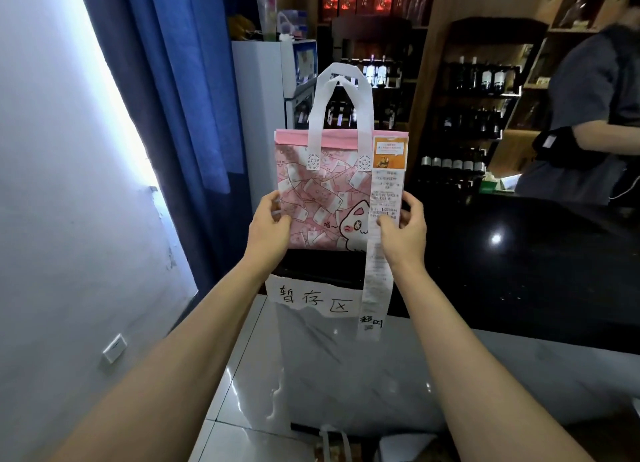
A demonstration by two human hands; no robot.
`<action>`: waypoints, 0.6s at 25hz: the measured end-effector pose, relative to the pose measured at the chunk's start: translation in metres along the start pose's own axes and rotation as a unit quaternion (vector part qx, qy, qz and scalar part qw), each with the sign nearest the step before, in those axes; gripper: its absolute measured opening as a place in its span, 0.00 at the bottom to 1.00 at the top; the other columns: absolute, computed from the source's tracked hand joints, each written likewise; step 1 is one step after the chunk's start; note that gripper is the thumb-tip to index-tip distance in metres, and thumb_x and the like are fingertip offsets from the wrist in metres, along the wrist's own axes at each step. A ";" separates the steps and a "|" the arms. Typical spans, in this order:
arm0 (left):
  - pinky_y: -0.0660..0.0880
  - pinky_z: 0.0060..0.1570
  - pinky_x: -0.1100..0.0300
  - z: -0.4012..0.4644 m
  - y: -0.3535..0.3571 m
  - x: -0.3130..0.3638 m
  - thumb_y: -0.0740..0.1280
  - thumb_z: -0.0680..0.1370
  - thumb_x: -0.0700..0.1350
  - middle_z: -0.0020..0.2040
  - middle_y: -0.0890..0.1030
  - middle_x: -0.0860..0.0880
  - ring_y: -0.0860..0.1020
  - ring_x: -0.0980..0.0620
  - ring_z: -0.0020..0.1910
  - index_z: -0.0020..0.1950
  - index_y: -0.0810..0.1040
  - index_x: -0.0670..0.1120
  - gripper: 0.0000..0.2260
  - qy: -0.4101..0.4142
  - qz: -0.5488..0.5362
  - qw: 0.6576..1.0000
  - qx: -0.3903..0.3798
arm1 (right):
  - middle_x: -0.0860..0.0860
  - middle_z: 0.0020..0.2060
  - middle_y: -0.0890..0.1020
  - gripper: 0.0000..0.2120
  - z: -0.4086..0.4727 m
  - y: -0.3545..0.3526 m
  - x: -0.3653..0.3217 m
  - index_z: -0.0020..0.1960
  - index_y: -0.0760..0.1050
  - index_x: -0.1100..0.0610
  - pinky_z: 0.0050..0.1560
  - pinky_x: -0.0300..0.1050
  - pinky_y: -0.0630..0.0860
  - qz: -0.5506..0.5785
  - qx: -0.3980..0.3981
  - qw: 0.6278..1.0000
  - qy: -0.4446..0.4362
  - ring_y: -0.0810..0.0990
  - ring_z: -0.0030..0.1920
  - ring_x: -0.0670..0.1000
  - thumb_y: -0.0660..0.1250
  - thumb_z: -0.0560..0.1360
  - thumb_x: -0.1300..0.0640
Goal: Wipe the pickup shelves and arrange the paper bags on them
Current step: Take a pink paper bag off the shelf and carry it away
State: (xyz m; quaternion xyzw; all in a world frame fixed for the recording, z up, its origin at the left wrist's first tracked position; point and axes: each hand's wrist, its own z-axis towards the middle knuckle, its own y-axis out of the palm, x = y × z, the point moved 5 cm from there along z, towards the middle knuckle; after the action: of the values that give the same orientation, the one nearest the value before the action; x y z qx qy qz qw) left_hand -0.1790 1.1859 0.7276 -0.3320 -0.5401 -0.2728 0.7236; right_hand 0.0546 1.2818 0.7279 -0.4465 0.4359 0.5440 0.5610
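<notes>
Pink and printed with banknotes and a cartoon cat, the paper bag [325, 198] stood upright at the near left corner of the black worktop [519, 253], just above a handwritten label [311, 297] taped to its front edge. The left hand [268, 224] gripped the bag's left side and the right hand [403, 227] pinched its right side over the long receipt [379, 253], probably to square it, face forward, where couriers could read it.
</notes>
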 end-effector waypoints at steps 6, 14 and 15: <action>0.79 0.51 0.63 0.048 0.004 -0.020 0.60 0.81 0.37 0.63 0.77 0.51 0.77 0.52 0.63 0.73 0.69 0.52 0.21 0.005 0.006 1.000 -0.018 | 0.37 0.52 0.77 0.25 0.032 0.017 0.015 0.71 0.70 0.48 0.39 0.22 0.73 -0.039 0.006 0.999 -0.005 0.77 0.51 0.35 0.69 0.76 0.60; 0.78 0.41 0.72 0.068 0.002 -0.042 0.61 0.81 0.38 0.63 0.77 0.53 0.78 0.55 0.60 0.73 0.70 0.54 0.22 -0.002 -0.005 1.000 -0.023 | 0.43 0.55 0.80 0.21 0.049 0.022 0.020 0.69 0.71 0.49 0.45 0.31 0.70 -0.085 0.010 0.996 -0.022 0.78 0.54 0.38 0.69 0.76 0.56; 0.78 0.42 0.71 0.069 0.002 -0.042 0.61 0.81 0.38 0.64 0.77 0.52 0.78 0.54 0.61 0.73 0.70 0.54 0.21 0.000 -0.002 1.000 -0.024 | 0.43 0.55 0.80 0.21 0.051 0.021 0.020 0.68 0.72 0.49 0.45 0.31 0.70 -0.088 0.013 0.996 -0.022 0.78 0.53 0.37 0.69 0.76 0.56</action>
State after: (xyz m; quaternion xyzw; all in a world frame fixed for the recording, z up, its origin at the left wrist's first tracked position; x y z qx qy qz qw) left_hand -0.2304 1.2417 0.7004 -0.3483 -0.5344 -0.2870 0.7146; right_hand 0.0340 1.3358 0.7192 -0.4639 0.3888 0.4966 0.6221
